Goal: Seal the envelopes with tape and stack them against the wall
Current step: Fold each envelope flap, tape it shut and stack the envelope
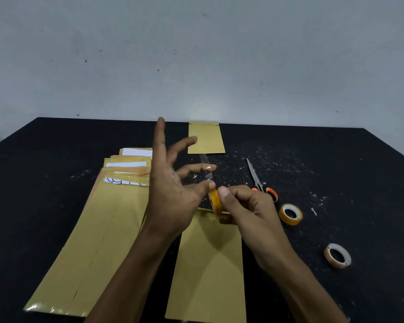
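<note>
My right hand (245, 206) grips a small yellow tape roll (215, 201) above the top edge of a brown envelope (208, 264) lying in front of me. A clear tape strip (205, 165) runs up from the roll. My left hand (170, 183) is spread wide, with its thumb tip at the roll and one straight fingertip touching the strip. A fanned pile of open envelopes (98, 229) lies to the left. One envelope (205, 138) lies flat at the table's far edge, against the wall.
Orange-handled scissors (257, 178) lie just right of my hands. Two more tape rolls (290, 214) (337, 255) sit on the black table (336, 171) to the right. Small scraps dot the tabletop. A pale wall (196, 66) rises behind the table.
</note>
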{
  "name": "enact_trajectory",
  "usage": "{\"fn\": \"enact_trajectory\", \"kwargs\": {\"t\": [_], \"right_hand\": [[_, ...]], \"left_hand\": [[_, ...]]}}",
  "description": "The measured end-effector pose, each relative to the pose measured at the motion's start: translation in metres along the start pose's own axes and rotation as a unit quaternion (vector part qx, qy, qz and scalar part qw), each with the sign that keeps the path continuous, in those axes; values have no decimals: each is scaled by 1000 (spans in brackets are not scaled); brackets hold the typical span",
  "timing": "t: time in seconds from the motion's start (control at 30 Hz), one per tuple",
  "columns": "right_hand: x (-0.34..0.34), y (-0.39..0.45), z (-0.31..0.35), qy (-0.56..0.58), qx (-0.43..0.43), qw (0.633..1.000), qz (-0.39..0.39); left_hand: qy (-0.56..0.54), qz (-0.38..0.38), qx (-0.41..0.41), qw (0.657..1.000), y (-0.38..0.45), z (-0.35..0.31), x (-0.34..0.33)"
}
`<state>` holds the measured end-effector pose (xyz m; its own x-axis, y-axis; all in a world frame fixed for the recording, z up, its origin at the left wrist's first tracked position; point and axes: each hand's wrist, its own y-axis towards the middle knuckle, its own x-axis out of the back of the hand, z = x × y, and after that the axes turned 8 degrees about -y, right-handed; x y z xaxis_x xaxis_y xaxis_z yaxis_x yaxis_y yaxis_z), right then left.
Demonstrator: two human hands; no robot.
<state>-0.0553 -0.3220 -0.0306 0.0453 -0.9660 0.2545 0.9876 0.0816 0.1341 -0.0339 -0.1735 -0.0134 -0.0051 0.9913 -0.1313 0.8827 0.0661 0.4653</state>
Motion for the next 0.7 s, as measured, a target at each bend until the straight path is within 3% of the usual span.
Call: {"fn": "enact_trajectory", "kwargs": {"t": [0.07, 0.13, 0.23, 0.33, 0.6, 0.67, 0.7], "right_hand": [[10, 4, 3, -22, -17, 999, -15], [23, 17, -5, -155, -15, 984, -88], [41, 44, -17, -394, -63, 907, -134], [49, 60, -17, -518, -142, 841, -71], [48, 70, 5, -585, -186, 789, -11], [50, 72, 4, -574, -183, 798, 4], [53, 73, 0, -537, -180, 824, 6]], "left_hand": [[5, 3, 9, 1000, -1, 2, 1], [6, 11, 20, 1000, -3, 3, 2], [7, 24, 38, 999, -5, 8, 0], [2, 36, 53, 998, -8, 13, -3], [-15, 54, 82, 995, -6, 14, -6], [-13, 56, 84, 995, -5, 13, -4], [-16, 55, 86, 995, -4, 12, -3]]}}
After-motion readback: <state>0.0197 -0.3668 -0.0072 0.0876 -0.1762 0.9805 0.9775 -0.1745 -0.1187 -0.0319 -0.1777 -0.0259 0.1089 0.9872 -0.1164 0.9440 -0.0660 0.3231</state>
